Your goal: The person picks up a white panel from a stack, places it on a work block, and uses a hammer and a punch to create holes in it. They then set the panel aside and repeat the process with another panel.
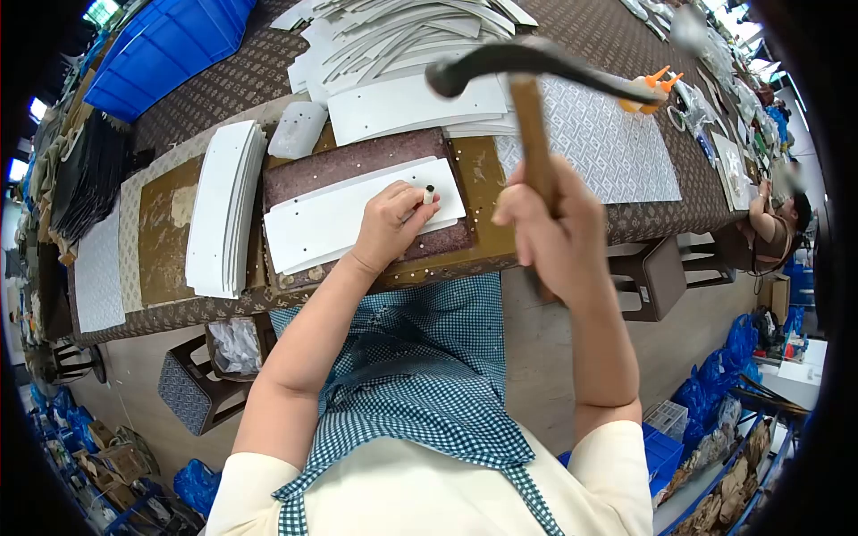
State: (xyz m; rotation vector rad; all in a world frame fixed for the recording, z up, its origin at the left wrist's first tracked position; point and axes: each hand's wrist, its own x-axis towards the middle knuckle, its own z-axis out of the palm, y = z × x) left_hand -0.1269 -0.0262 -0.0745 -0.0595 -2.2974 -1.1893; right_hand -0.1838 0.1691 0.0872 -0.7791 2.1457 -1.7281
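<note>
Right hand (pixel 550 228) closed tight round the wooden handle of a hammer (pixel 534 116), head raised above the bench. Left hand (pixel 389 223) pinches a small punch (pixel 429 193) between the fingertips, upright, tip down on a white sheet (pixel 322 228). Sheet lies on a dark slab (pixel 357 159) on the brown table (pixel 617 36). Stack of white pieces (pixel 223 210) just left of the slab, more white strips piled behind. Blue crate (pixel 170 45) at the far left corner. Another person (pixel 778 223) sits at the right end
</note>
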